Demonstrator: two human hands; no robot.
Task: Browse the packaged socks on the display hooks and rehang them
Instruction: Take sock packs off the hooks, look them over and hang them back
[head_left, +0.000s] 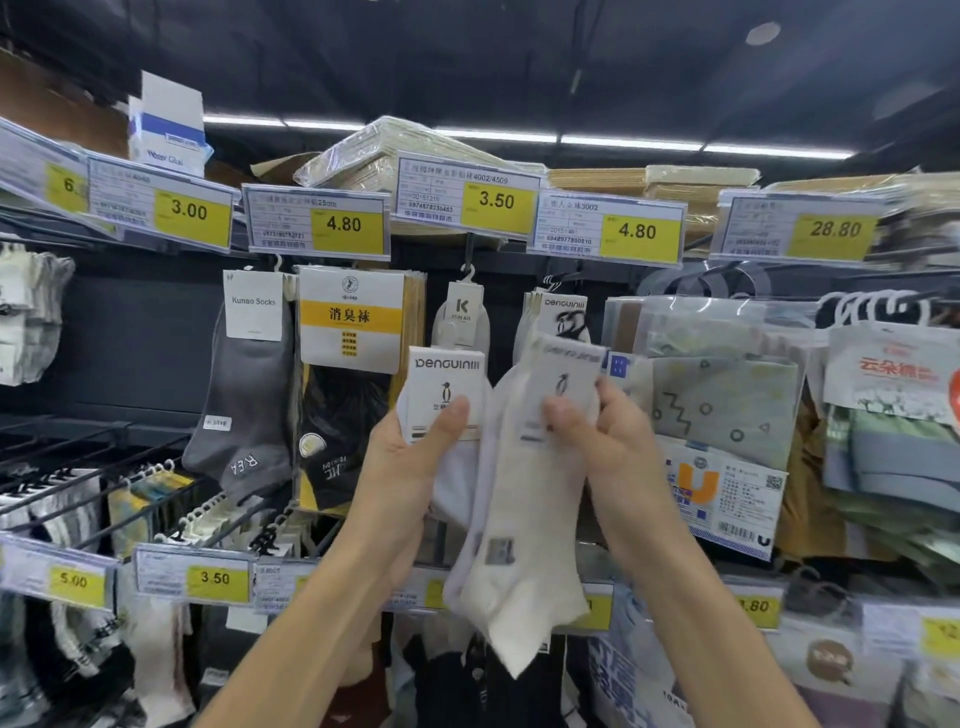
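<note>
The left hand (410, 467) is gripping a white sock pack (444, 379), thumb pressing its card, which is showing "penguin" above a small penguin. The right hand (613, 441) is pinching a cream sock pack (524, 545) by a matching card (print blurred). Both are hanging before the display, just below the hooked penguin packs (563, 312) under a 4.80 price tag (608, 231). Grey Kunao Socks (253, 304) are hanging further left.

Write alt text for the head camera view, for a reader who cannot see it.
The left hand grips a white sock pack by its penguin card, and the right hand pinches a second sock pack beside it. Behind them, more socks hang under yellow price tags.
</note>
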